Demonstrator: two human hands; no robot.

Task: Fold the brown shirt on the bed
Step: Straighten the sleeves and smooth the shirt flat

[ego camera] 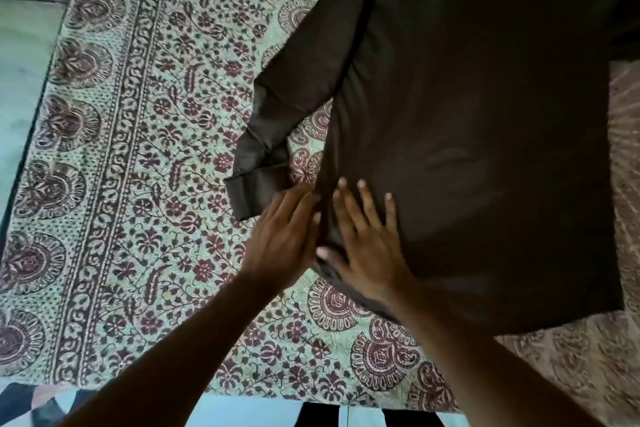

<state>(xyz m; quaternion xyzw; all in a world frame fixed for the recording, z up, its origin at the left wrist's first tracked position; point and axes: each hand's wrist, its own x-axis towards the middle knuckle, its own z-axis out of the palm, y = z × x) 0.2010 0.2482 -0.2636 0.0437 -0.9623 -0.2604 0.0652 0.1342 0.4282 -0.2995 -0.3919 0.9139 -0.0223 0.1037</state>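
Head view — both hands [282,236] [363,239] flat at brown shirt [467,114] edge

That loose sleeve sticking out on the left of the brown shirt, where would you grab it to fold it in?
Probably at the cuff, coming from the left, the open bedspread side. The sleeve lies flat and angled away from the brown shirt, and its cuff end is free, right beside the left hand. The right hand rests flat on the shirt body and could pin it.
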